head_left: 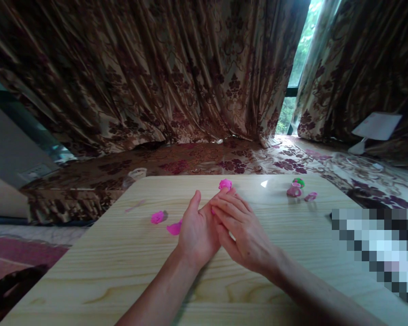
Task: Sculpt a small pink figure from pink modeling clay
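My left hand [199,231] is turned palm up over the table, its thumb stretched out to the side. Across its fingers lies my right hand [246,226], palm down with the fingers nearly straight. A small bit of pink modelling clay [213,211] peeks out between the two hands; most of it is hidden. Just beyond the fingertips sits a crumpled pink clay lump [225,184]. Left of my left hand are a flat pink clay piece [174,228] and another pink lump [157,217].
At the table's [122,262] far right stand a pink cup-like piece [294,190], a smaller pink ring-shaped piece [311,196] and a green lump [298,182]. A clear container [137,173] is by the far left corner. A white lamp [377,127] stands beyond, near patterned curtains [190,68].
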The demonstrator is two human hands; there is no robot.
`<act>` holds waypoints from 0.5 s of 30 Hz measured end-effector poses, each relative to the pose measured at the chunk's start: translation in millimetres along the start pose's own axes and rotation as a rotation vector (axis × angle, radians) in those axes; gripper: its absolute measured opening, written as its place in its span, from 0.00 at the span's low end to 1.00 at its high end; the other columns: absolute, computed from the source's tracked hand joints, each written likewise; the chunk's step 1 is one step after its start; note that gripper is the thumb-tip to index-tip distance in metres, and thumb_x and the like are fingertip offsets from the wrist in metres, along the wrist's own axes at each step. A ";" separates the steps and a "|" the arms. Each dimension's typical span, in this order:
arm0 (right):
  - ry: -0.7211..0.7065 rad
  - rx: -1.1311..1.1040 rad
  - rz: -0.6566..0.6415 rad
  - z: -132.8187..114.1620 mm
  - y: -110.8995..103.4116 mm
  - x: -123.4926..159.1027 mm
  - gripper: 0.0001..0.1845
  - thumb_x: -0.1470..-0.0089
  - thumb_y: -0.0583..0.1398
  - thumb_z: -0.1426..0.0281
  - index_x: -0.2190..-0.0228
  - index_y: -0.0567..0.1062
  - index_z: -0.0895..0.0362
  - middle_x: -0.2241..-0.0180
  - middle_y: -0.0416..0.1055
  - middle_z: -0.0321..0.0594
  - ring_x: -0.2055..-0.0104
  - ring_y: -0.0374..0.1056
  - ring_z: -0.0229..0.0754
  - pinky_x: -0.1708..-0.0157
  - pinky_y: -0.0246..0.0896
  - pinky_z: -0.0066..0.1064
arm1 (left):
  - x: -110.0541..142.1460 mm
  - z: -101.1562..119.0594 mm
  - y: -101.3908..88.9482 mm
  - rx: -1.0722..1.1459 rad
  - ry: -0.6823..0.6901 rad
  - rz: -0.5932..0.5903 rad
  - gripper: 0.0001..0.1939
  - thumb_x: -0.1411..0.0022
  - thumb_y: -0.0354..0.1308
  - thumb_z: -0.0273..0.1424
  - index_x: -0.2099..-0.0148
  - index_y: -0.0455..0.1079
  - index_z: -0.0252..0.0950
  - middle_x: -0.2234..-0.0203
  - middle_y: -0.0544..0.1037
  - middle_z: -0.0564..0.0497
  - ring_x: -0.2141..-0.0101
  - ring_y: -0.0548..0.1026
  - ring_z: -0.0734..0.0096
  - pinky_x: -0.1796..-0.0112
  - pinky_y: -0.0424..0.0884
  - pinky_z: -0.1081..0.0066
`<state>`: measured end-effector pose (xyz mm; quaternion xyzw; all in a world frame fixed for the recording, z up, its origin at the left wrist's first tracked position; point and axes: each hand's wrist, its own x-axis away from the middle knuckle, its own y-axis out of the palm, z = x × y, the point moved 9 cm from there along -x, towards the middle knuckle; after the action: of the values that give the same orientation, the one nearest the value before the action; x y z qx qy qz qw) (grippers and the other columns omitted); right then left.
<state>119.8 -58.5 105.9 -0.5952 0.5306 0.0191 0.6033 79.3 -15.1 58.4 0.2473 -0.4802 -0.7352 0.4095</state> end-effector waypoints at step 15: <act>-0.124 0.112 -0.173 -26.3 19.0 1.3 0.28 0.40 0.46 0.62 0.43 0.57 0.66 0.39 0.50 0.47 0.36 0.39 0.44 0.37 0.36 0.43 | 3.1 19.5 6.6 0.015 0.090 -0.048 0.35 0.38 0.37 0.47 0.36 0.47 0.28 0.41 0.58 0.38 0.41 0.56 0.56 0.42 0.49 0.54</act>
<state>91.7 -73.3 98.8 -0.6018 0.4393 -0.0259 0.6665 65.3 -9.3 72.6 0.2944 -0.4608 -0.7294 0.4111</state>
